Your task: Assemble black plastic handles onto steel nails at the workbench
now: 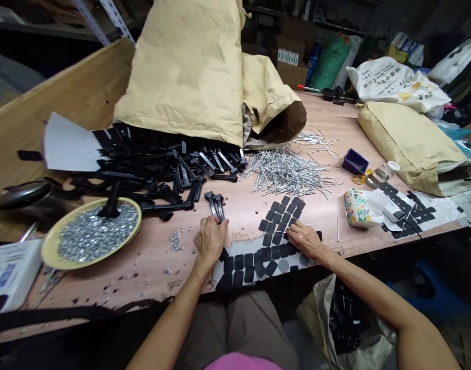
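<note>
My left hand (210, 237) is closed around the near ends of two black plastic pieces (214, 204) with long flat stems and wider heads, lying side by side on the table. My right hand (303, 238) is pinched at the edge of a grid of black rounded pads (277, 218). A thin silvery pin (282, 232) sticks out leftward from its fingertips, over the pads. More black pads (249, 259) cover a pale sheet along the table's front edge, between my forearms. Beyond both hands lies a heap of thin metal pins (289, 170).
At left, a yellow bowl (50, 253) holds small shiny metal bits, with a black tool standing in them. Black plastic parts (154, 172) pile up below a big paper sack (185, 67). To the right are a purple tray (354, 162), a clear bottle (377, 177) and a flowered box (356, 208).
</note>
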A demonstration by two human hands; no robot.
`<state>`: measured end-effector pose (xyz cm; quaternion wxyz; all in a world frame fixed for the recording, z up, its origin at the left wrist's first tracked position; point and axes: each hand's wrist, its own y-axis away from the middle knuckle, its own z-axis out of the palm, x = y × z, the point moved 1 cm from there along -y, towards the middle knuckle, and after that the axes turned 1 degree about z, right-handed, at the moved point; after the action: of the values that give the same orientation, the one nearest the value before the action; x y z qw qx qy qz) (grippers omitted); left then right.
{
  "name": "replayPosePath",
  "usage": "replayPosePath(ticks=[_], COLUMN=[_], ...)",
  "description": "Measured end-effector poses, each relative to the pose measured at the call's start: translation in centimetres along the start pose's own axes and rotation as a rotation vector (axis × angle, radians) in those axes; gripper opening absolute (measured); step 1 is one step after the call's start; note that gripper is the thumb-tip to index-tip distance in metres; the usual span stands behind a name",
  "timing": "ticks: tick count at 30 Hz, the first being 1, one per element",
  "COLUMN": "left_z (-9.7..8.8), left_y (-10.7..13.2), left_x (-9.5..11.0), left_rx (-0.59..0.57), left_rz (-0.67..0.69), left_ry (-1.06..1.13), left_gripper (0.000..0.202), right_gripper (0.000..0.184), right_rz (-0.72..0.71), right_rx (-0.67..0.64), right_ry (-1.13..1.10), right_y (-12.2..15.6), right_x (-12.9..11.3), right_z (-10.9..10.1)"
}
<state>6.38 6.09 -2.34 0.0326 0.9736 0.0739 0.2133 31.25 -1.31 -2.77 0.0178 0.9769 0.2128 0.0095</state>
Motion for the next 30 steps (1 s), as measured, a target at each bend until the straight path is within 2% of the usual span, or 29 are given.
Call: replayPosePath(ticks=[3, 5, 7, 9, 12, 13, 14, 15, 17, 20, 22, 24, 26, 28, 30], left_z=[0.0, -0.2, -0.6, -1.0, -1.7, -1.9, -2.1, -2.3, -2.7, -3.4, -3.8, -4.2, -4.3, -4.2, -4.0], left_y=[-0.2, -0.1, 0.2, 0.7, 1.8, 2.3, 2.9, 3.7, 5.3, 7.6, 8.5, 8.5, 7.9, 7.0, 6.0], left_x=[-0.3, -0.4, -0.6, -0.7, -0.8, -0.8, -0.8, -0.7, -0.4, 0.1, -0.1, -0.7, -1.8, -3.1, -4.5], left_rx=[0.042, 0.073, 0.094, 0.113, 0.125, 0.096, 0.040, -0.032, -0.192, -0.397, -0.484, -0.536, -0.554, -0.505, -0.387], left_rz=[-0.001, 0.009, 0.014, 0.011, 0.018, 0.031, 0.054, 0.083, 0.197, 0.383, 0.393, 0.261, 0.033, -0.204, -0.366], left_ry=[0.102, 0.162, 0.194, 0.227, 0.373, 0.458, 0.555, 0.656, 0.797, 0.864, 0.940, 1.089, 1.315, 1.574, 1.759], left_gripper=[0.012, 0.008, 0.008, 0.009, 0.009, 0.008, 0.008, 0.008, 0.010, 0.010, 0.011, 0.014, 0.020, 0.030, 0.039], right_gripper=[0.021, 0.019, 0.018, 0.020, 0.019, 0.020, 0.024, 0.027, 0.032, 0.034, 0.034, 0.033, 0.033, 0.033, 0.033], right_rz=[0.083, 0.179, 0.292, 0.398, 0.497, 0.514, 0.531, 0.516, 0.384, 0.037, -0.151, -0.246, -0.248, -0.194, -0.137], right_rx=[-0.028, -0.007, 0.022, -0.005, -0.129, -0.128, -0.069, 0.014, 0.213, 0.469, 0.531, 0.479, 0.402, 0.354, 0.309], right_ry=[-0.040, -0.072, -0.100, -0.096, -0.104, -0.067, 0.008, 0.068, 0.127, 0.107, 0.104, 0.040, -0.107, -0.316, -0.524], right_y=[0.0, 1.7, 5.4, 10.5, 17.9, 19.4, 20.1, 20.0, 17.4, 10.3, 5.6, 2.0, -0.4, -2.0, -3.4], right_x=[0.2, 0.6, 1.2, 1.9, 2.7, 2.6, 2.4, 1.9, -0.1, -4.3, -6.9, -8.8, -10.3, -11.5, -12.8], right_z=[-1.9, -3.8, -5.4, -6.0, -5.5, -5.3, -5.4, -5.7, -6.8, -8.7, -9.0, -8.3, -6.9, -5.4, -4.4])
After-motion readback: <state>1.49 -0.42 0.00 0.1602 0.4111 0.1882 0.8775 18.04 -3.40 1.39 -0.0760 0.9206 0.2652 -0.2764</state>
